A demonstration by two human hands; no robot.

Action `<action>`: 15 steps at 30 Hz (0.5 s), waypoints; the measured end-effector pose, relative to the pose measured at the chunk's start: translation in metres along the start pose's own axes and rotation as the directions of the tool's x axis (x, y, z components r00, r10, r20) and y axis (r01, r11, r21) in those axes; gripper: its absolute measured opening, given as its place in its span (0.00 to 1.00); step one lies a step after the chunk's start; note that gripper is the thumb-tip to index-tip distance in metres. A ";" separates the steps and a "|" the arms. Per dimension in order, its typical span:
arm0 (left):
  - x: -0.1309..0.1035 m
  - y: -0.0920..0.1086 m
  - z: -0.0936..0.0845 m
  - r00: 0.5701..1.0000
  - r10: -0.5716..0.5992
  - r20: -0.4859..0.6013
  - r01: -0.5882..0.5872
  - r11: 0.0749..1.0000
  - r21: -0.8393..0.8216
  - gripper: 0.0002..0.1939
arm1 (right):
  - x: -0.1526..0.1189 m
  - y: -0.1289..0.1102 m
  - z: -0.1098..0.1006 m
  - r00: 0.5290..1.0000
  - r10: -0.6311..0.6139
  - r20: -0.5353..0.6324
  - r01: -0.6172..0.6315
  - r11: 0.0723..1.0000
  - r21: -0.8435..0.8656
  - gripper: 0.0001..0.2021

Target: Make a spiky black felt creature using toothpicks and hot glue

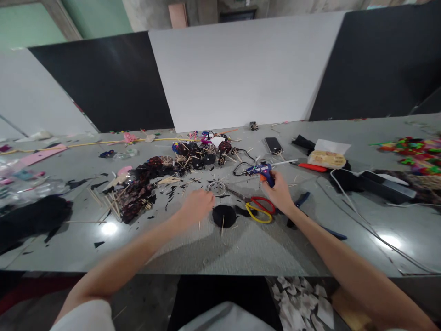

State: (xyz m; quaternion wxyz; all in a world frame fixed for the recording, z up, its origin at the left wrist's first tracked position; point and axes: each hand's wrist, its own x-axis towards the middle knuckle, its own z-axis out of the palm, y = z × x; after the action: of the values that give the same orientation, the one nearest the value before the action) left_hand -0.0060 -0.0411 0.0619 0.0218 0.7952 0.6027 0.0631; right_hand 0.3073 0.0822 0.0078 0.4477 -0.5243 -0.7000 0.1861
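My right hand (279, 192) is wrapped round the handle of a blue glue gun (258, 169) with an orange trigger; a white glue stick (284, 162) sticks out of its back. My left hand (198, 204), slightly blurred, has its fingers curled together just above the table; what they hold, if anything, is hidden. A roll of clear tape (217, 188) lies at its fingertips. Close by is a round black piece (223, 215) with a thin wooden stick (223, 225) on it. Between my hands lie scissors (263, 209) with one red and one yellow handle loop.
Dark bundles with wooden sticks (138, 188) and black scraps cover the left middle. A phone (273, 145), a red-handled tool (312, 167), a yellowish packet (327, 159) and a black box with cables (387, 186) lie right. Black and white panels (248, 73) stand along the back.
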 end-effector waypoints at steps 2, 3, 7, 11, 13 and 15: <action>0.010 -0.031 -0.001 1.000 -0.024 -0.019 0.023 0.997 -0.076 0.13 | -0.002 -0.001 0.001 1.000 -0.004 0.005 0.004 1.000 0.002 0.21; 0.012 -0.044 0.000 0.999 -0.048 -0.018 0.045 0.992 -0.116 0.11 | -0.002 -0.001 0.001 1.000 -0.002 0.010 0.002 1.000 0.002 0.21; 0.007 -0.070 0.004 0.994 -0.094 -0.055 0.081 0.976 -0.202 0.08 | -0.004 -0.003 0.000 1.000 0.012 0.024 -0.012 1.000 -0.009 0.21; -0.004 -0.069 0.009 0.995 0.097 0.034 -0.081 0.945 -0.318 0.09 | -0.005 -0.004 -0.001 1.000 0.010 0.021 -0.009 1.000 -0.017 0.21; -0.008 -0.065 0.013 0.987 0.149 0.057 -0.119 0.926 -0.358 0.09 | -0.005 -0.003 0.000 1.000 0.014 0.027 -0.013 1.000 -0.020 0.20; -0.011 -0.061 0.017 0.984 0.162 0.068 -0.125 0.917 -0.378 0.08 | -0.006 -0.002 0.000 0.999 0.019 0.037 -0.018 0.999 -0.027 0.20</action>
State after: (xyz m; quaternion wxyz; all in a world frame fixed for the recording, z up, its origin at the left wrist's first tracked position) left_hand -0.0654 -0.0344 0.0371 0.1973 0.8207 0.5180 0.1385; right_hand 0.3064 0.0763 0.0068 0.4259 -0.5332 -0.7058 0.1904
